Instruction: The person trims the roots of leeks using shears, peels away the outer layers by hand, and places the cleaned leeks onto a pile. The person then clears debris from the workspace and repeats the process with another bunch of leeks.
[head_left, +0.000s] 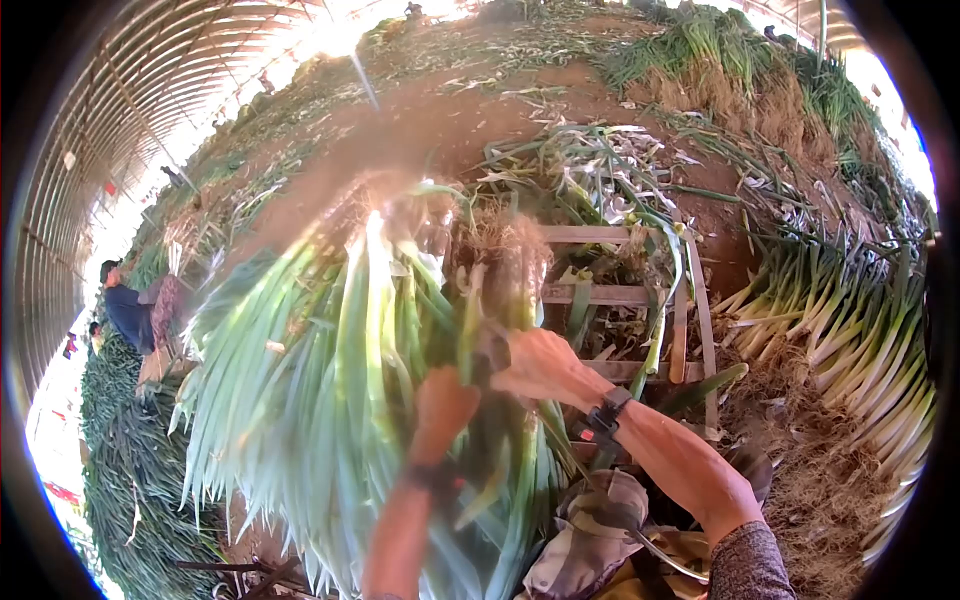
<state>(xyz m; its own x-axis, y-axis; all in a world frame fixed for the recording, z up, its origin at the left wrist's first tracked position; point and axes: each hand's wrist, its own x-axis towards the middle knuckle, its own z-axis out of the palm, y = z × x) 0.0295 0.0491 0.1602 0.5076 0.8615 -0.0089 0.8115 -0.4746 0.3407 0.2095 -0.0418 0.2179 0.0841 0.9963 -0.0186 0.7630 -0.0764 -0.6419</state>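
Observation:
A large heap of green onions (300,360) lies in front of me, roots pointing away and long leaves toward me. My left hand (445,405), blurred by motion, is closed above the leaves, and a green onion stalk (470,335) rises from it. Just to the right, my right hand (545,365) is curled closed with its fingertips near that stalk. Something dark and blurred shows at these fingers, too smeared to name. Brown roots (505,240) of another bunch show beyond my hands.
A wooden slatted frame (600,295) with stripped leaves (600,175) stands to the right of the heap. More green onions with roots (850,330) lie at the far right, others (720,60) at the back. A person (132,312) sits at the left behind a dark green pile (140,470).

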